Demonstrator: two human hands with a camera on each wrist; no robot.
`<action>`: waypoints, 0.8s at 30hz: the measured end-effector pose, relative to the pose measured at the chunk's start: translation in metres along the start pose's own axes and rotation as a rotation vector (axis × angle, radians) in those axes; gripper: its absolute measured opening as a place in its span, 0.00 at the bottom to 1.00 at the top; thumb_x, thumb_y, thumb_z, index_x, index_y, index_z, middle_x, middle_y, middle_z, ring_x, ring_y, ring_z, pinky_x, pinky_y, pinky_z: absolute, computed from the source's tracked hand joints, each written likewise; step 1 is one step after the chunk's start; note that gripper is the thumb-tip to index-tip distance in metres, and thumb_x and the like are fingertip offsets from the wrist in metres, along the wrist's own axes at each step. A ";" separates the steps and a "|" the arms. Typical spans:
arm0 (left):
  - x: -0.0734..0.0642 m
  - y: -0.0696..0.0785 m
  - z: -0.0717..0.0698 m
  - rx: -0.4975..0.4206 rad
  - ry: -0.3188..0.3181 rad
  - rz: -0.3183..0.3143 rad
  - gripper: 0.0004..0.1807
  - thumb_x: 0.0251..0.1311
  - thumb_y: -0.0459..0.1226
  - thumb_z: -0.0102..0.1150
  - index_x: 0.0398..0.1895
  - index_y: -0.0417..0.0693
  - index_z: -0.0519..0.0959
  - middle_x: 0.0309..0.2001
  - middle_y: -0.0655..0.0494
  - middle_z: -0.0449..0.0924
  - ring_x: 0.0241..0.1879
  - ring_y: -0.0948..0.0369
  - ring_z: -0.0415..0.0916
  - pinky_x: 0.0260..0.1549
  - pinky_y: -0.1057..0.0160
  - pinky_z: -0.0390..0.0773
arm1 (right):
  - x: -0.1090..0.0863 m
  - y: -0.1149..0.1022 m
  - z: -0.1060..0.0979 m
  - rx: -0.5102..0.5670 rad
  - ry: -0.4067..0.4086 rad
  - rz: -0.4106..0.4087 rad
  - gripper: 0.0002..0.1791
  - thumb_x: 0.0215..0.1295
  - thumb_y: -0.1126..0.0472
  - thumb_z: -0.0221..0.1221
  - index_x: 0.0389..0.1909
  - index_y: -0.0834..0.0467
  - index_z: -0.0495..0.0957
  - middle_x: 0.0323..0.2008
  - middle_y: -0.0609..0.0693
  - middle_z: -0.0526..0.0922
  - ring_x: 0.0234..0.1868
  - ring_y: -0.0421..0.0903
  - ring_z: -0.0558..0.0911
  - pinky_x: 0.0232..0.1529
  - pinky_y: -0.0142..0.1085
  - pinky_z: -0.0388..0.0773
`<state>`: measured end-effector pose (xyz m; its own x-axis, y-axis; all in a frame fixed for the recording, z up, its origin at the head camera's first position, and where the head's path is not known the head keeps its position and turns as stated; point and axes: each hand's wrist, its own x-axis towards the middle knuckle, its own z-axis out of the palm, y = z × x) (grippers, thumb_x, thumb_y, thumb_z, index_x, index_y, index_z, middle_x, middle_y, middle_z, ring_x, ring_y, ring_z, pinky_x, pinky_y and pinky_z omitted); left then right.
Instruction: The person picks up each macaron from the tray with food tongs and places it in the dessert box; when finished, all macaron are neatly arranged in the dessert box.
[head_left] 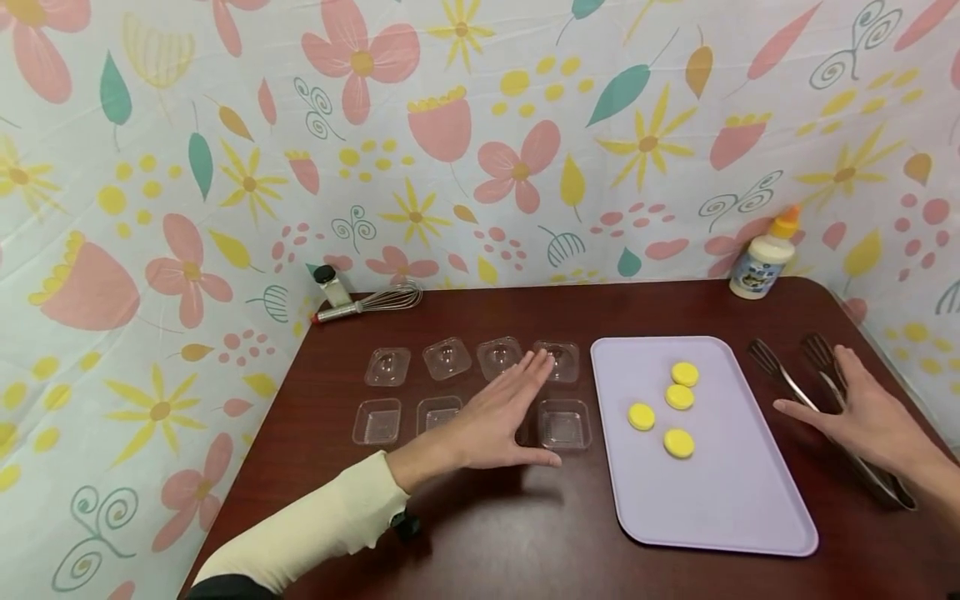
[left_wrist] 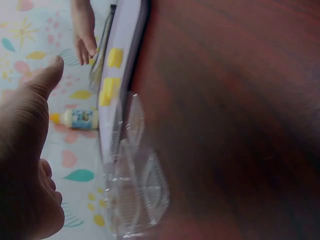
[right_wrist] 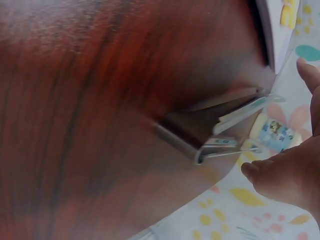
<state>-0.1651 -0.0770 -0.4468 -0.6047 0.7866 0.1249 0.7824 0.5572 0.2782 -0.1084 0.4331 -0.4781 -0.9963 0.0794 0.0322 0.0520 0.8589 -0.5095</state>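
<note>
My left hand (head_left: 498, 417) hovers over the clear plastic boxes with its fingers straight and thumb spread, holding nothing. It hides part of the front row, where square bases such as this one (head_left: 565, 425) stand. Behind them lies a row of domed clear lids (head_left: 447, 359). At the right, my right hand (head_left: 873, 417) is spread above a pair of metal tongs (head_left: 787, 379), whose slotted ends point away from me. In the right wrist view the tongs (right_wrist: 182, 132) lie on the table, apart from the fingers. Between the hands, several yellow round cakes (head_left: 678, 443) sit on a lilac tray (head_left: 720, 508).
A white glue-like bottle (head_left: 761, 258) with an orange tip stands at the back right. At the back left are a metal whisk (head_left: 375, 302) and a small black-capped jar (head_left: 332, 286). A flowered cloth (head_left: 480, 167) hangs behind the dark wooden table (head_left: 525, 542).
</note>
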 end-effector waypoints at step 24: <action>0.001 -0.003 0.038 0.115 0.053 0.068 0.50 0.67 0.53 0.72 0.81 0.36 0.60 0.78 0.42 0.66 0.76 0.49 0.67 0.74 0.50 0.65 | -0.005 0.020 0.007 -0.125 0.103 0.088 0.60 0.65 0.46 0.73 0.76 0.81 0.48 0.57 0.91 0.64 0.54 0.89 0.69 0.48 0.75 0.70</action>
<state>-0.1628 -0.0677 -0.4841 -0.5544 0.8100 0.1911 0.8318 0.5323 0.1571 -0.1029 0.4468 -0.4944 -0.9757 0.2029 0.0829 0.1533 0.9020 -0.4036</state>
